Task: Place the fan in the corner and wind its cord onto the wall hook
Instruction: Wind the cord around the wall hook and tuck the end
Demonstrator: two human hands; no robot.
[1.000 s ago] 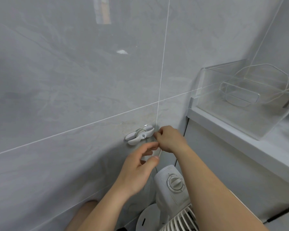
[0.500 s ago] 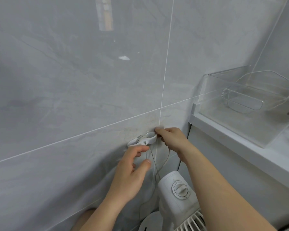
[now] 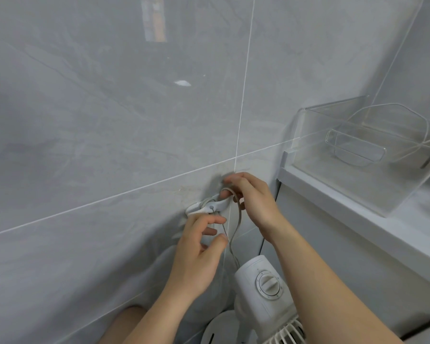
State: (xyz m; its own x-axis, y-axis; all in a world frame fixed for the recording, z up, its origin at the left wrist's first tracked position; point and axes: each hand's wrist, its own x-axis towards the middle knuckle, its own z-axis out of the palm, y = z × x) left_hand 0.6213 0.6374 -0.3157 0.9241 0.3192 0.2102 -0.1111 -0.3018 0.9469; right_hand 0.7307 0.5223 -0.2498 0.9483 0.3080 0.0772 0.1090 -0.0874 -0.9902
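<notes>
Lighting: soft, even, moderately bright. Glare: a vertical window-like reflection and a small white highlight on the glossy wall (image 3: 109,120). Shadows: faint, diffuse, under the hands (image 3: 196,254). Sharpness: slightly soft overall, hands mildly blurred. Distortion: wide-angle bending of tile lines towards the edges.

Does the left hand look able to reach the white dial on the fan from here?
Probably yes: the left hand holds nothing, and the white round dial on the white fan sits just below it, uncovered.

R hand (image 3: 253,202) loops cord (image 3: 238,214) on wall hook (image 3: 210,206), fan (image 3: 261,294) below
</notes>
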